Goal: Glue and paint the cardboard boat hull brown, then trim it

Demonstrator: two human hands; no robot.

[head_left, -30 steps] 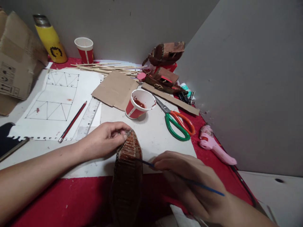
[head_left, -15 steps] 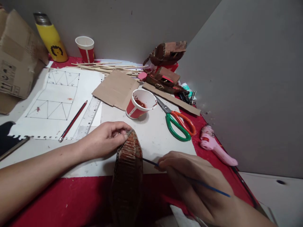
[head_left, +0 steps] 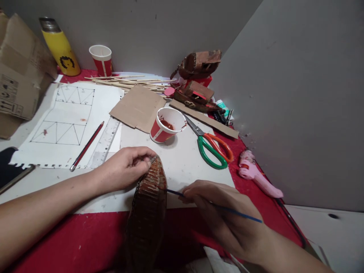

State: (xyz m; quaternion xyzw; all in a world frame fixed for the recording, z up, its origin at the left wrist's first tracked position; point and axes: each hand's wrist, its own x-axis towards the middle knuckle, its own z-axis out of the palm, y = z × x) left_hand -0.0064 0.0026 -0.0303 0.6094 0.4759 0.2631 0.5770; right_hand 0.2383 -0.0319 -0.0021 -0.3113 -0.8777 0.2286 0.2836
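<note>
My left hand (head_left: 132, 165) pinches the pointed far end of a long brown-painted cardboard boat hull (head_left: 149, 197), whose near part falls into shadow. Between the fingers of my right hand (head_left: 224, 212) is a thin blue paintbrush (head_left: 241, 215). Its tip meets the right side of the hull; the bristles are hard to make out. Beyond the hull stands a red and white paper cup (head_left: 162, 131) with brown paint inside and smears on its rim.
Scissors (head_left: 213, 151) lie right of the cup, with a pink glue gun (head_left: 257, 174) farther right. A cardboard piece (head_left: 138, 106), a pencil (head_left: 87, 146), a ruler (head_left: 106, 140), sticks (head_left: 127, 81) and a drawing (head_left: 62, 113) lie around. Brown model boats (head_left: 196, 94) stand behind.
My right hand and the paintbrush have moved a little to the left. The hull's near end has swung left, while my left hand keeps its hold on the tip.
</note>
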